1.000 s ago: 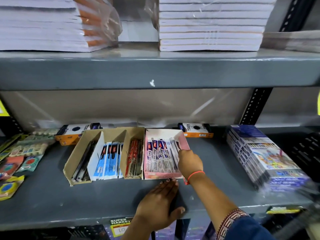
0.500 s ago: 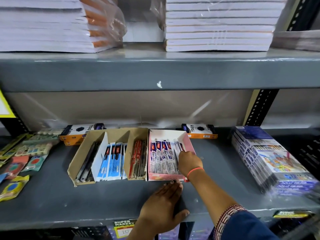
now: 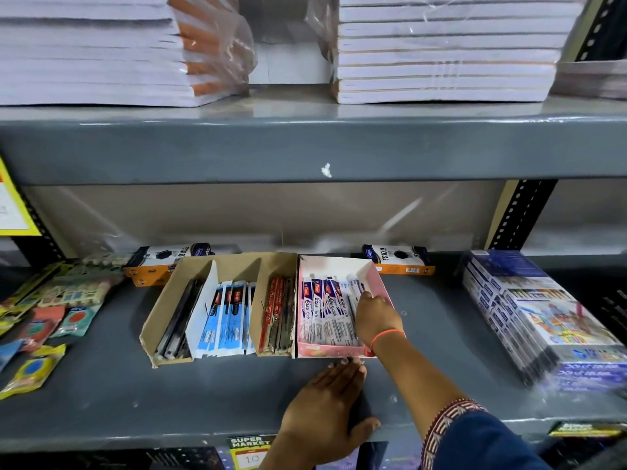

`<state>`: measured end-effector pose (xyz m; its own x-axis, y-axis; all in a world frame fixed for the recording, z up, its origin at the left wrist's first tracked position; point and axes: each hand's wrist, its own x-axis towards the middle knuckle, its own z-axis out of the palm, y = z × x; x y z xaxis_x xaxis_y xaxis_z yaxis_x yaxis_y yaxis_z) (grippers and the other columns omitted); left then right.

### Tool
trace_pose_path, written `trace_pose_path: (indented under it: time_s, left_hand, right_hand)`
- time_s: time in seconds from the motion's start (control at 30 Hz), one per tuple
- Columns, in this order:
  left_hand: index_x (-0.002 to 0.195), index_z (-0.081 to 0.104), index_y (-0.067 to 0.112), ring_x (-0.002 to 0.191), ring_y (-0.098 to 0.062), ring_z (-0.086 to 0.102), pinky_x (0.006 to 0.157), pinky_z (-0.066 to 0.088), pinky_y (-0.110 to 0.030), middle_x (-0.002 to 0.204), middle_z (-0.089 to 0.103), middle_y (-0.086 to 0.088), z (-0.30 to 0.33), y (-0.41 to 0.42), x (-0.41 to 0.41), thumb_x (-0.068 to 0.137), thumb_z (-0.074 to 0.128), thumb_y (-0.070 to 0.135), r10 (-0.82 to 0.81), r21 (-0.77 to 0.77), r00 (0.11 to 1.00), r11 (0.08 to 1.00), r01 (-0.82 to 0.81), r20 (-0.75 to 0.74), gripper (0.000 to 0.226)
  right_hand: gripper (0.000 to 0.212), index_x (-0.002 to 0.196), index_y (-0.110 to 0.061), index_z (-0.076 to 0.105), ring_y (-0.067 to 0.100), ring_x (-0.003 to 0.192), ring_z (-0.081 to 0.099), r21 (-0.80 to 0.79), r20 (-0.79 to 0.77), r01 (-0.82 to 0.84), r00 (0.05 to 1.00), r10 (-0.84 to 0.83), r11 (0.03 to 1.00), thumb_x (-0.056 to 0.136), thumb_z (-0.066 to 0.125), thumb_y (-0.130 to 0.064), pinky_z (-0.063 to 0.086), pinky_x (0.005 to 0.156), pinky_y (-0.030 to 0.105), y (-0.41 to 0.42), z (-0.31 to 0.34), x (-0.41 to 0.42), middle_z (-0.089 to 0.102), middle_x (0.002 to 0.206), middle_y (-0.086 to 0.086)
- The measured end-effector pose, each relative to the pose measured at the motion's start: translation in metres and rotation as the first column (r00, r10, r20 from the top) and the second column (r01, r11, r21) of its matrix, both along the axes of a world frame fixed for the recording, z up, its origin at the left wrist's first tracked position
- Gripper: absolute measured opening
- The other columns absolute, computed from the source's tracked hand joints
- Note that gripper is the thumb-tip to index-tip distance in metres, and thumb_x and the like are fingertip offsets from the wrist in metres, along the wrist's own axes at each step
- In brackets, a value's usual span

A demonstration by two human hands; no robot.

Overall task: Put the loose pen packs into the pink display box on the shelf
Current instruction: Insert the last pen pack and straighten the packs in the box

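Note:
The pink display box stands on the grey shelf, right of a brown cardboard tray. Several white pen packs with red and blue print lie side by side inside it. My right hand is inside the box at its right side, fingers closed on the rightmost pen pack, which leans against the box's right wall. My left hand lies flat on the shelf just in front of the box, fingertips touching its front wall, holding nothing.
The brown cardboard tray holds black, blue and red pen packs. Orange-black boxes sit behind. A wrapped stack of blue packs lies to the right, small carded items to the left. Notebook stacks fill the upper shelf.
My right hand has pushed deeper into the pink box with the pen pack, toward its right wall. My left hand stays at the box's front wall.

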<state>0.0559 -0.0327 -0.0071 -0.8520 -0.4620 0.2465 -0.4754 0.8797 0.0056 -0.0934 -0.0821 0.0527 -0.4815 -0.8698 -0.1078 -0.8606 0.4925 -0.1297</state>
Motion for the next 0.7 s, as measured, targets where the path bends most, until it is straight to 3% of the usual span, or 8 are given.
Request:
trace_pose_path:
  time_s: [0.23, 0.53, 0.7]
  left_hand:
    - [0.115, 0.065, 0.026, 0.109, -0.001, 0.058, 0.093, 0.043, -0.015, 0.117, 0.066, 0.012, 0.002, 0.0007, -0.0003, 0.071, 0.048, 0.073, -0.019, -0.011, 0.999, 1.0, 0.018, -0.026, 0.066]
    - [0.114, 0.065, 0.029, 0.109, 0.0, 0.058, 0.091, 0.045, -0.015, 0.118, 0.065, 0.015, 0.0002, 0.0007, -0.0005, 0.072, 0.043, 0.075, -0.004, -0.031, 1.0, 1.0, 0.003, -0.013, 0.066]
    - [0.116, 0.064, 0.028, 0.111, 0.0, 0.057, 0.092, 0.044, -0.016, 0.119, 0.064, 0.015, 0.0006, -0.0002, 0.0004, 0.075, 0.04, 0.074, 0.008, -0.026, 1.0, 1.0, -0.008, -0.01, 0.066]
  right_hand:
    - [0.047, 0.135, -0.009, 0.032, 0.038, 0.103, 0.065, -0.063, 0.032, -0.013, 0.999, 0.015, 0.998, 0.089, 0.036, 0.002, 0.059, 0.077, 0.049, 0.0025, 0.0016, 0.0002, 0.058, 0.12, 0.018]
    - [0.045, 0.129, -0.011, 0.051, 0.036, 0.111, 0.06, -0.057, 0.219, 0.016, 0.976, -0.003, 0.998, 0.089, 0.033, 0.0, 0.052, 0.094, 0.044, -0.0021, 0.004, -0.0064, 0.059, 0.124, 0.021]
    - [0.033, 0.118, -0.004, 0.053, 0.034, 0.107, 0.062, -0.084, 0.229, 0.04, 0.973, -0.019, 0.996, 0.089, 0.035, -0.002, 0.054, 0.088, 0.043, -0.001, 0.0021, -0.0041, 0.062, 0.117, 0.019]
